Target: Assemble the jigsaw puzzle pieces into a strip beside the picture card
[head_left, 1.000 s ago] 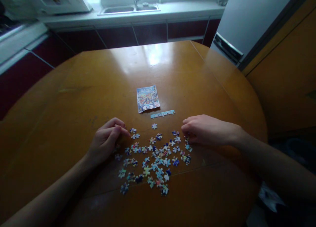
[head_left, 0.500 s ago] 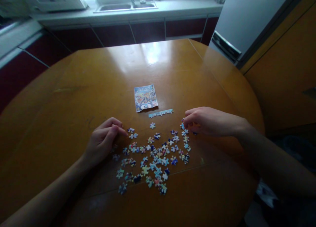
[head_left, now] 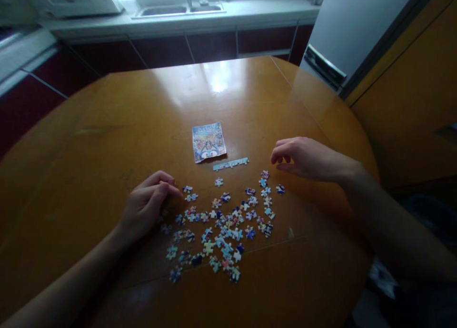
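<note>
Several small colourful puzzle pieces (head_left: 221, 228) lie scattered on a round wooden table (head_left: 107, 128). My left hand (head_left: 146, 206) rests on the table at the left edge of the scatter. Its fingers are curled together, with the tips beside a loose piece (head_left: 187, 189). My right hand (head_left: 303, 159) hovers just above the table, up and right of the pieces. Its fingers curl toward the thumb in a loose pinch, and I cannot see anything in it. A short strip of joined pieces (head_left: 230, 164) lies below a small printed picture card (head_left: 209, 141).
A kitchen counter with a sink (head_left: 178, 9) runs along the far wall above dark red cabinets (head_left: 210, 44). A grey fridge (head_left: 350, 28) stands at the right, beside an orange wooden panel (head_left: 410, 94). The table's seam (head_left: 285, 242) crosses near the pieces.
My right hand has lifted off the right edge of the scatter and moved up and away, leaving a few pieces spread there. My left hand has stayed put.
</note>
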The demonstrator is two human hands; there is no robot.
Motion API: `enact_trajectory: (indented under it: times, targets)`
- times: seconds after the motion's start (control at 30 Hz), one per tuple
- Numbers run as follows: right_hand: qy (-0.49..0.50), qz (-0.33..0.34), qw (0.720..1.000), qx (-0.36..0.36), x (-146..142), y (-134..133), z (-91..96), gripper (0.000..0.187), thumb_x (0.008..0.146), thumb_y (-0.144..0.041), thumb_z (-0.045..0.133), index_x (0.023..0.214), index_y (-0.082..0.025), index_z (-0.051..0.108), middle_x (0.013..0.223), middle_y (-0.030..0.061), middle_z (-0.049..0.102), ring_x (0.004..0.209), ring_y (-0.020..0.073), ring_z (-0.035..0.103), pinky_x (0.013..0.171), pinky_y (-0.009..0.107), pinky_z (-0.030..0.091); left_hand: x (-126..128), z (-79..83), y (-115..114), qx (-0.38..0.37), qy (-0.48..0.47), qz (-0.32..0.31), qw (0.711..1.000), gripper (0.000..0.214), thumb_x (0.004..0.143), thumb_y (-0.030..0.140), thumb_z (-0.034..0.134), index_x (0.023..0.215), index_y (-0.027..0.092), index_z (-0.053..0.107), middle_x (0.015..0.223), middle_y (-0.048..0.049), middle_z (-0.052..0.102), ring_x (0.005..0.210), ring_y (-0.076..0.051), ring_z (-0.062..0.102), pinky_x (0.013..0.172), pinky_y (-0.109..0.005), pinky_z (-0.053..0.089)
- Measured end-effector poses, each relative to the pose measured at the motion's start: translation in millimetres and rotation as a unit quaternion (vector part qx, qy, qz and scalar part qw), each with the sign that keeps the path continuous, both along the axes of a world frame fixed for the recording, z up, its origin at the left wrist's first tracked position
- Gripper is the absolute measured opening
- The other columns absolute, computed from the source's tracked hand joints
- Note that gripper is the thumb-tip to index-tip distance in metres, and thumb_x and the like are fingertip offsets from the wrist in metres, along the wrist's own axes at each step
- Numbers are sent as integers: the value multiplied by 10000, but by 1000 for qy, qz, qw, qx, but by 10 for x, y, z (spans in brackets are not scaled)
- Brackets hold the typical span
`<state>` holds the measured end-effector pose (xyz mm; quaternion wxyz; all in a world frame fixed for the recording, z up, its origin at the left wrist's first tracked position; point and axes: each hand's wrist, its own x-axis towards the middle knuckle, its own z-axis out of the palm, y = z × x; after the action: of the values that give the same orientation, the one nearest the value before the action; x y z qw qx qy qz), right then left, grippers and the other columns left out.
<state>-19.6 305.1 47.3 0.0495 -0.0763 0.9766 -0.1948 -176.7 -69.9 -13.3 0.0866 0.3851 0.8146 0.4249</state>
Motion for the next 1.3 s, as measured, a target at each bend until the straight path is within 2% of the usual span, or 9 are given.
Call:
enact_trajectory:
  times: [0.3,0.63,0.93,1.3]
  targets:
    - [-69,17,997,-14,-88,-99,-113,189,817,-172,660,977,-221,748,963,50,723,834,177,637,714,281,441,3,-10,5,6,6,-8,1000,453,1002,453,457,755,223,759,916,-45,584,798,-168,586,658,-283,461]
    - [-86,20,995,-41,-121,-72,-159,198,826,-149,671,995,-228,736,960,39,710,838,169,630,725,276,436,-1,7,8,7,14,-7,1000,458,993,476,458,744,238,759,903,-47,591,778,-171,593,635,-287,468]
    - [-73,46,996,-38,-127,-108,-165,114,832,-121,654,895,-192,717,973,51,688,816,152,608,700,259,422,8,16,8,5,3,-2,1000,476,993,484,455,739,223,763,913,-53,585,767,-171,588,597,-275,465]
    - [-80,37,995,-40,-122,-116,-159,67,830,-158,675,888,-186,693,948,48,676,794,148,587,676,257,400,11,8,7,6,-14,5,1000,473,989,491,460,736,225,758,914,-52,581,750,-164,582,580,-267,458]
